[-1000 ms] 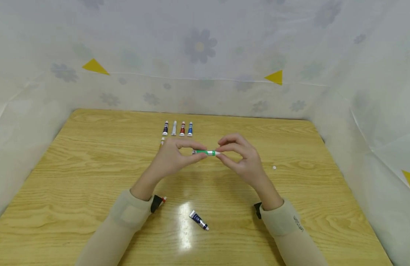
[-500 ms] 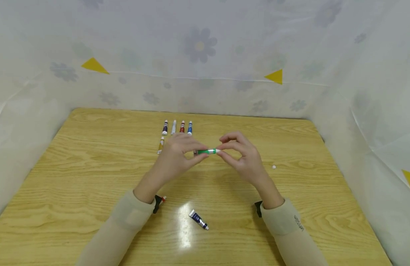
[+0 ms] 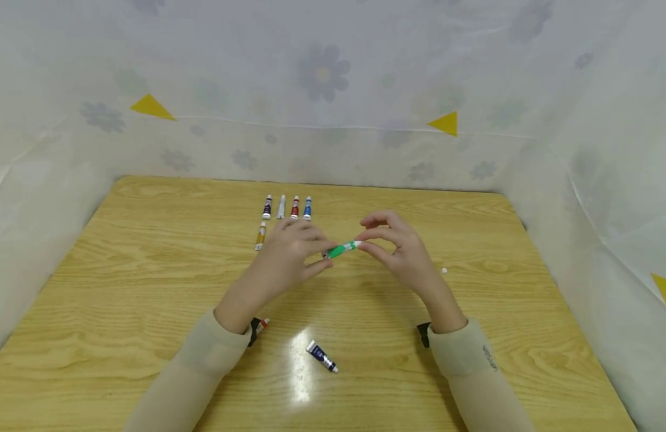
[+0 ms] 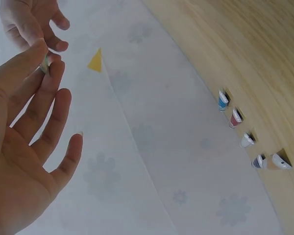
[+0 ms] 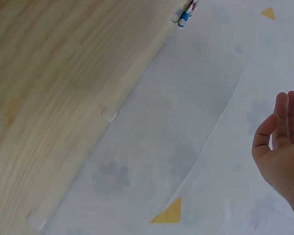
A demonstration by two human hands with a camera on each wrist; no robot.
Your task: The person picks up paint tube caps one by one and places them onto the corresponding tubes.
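Tube of green paint, small and soft-walled [image 3: 341,249], held above bench [image 3: 149,288] centre, right hand [image 3: 400,252] fingers pinching white cap at 3 o'clock, left hand [image 3: 290,255] fingers pinching crimped tail; light, dents easily, best gripped at ends.

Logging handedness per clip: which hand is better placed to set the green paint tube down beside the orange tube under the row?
Left, probably. The left hand grips the green paint tube by its base and sits nearer the orange tube; the right hand only pinches the cap end.
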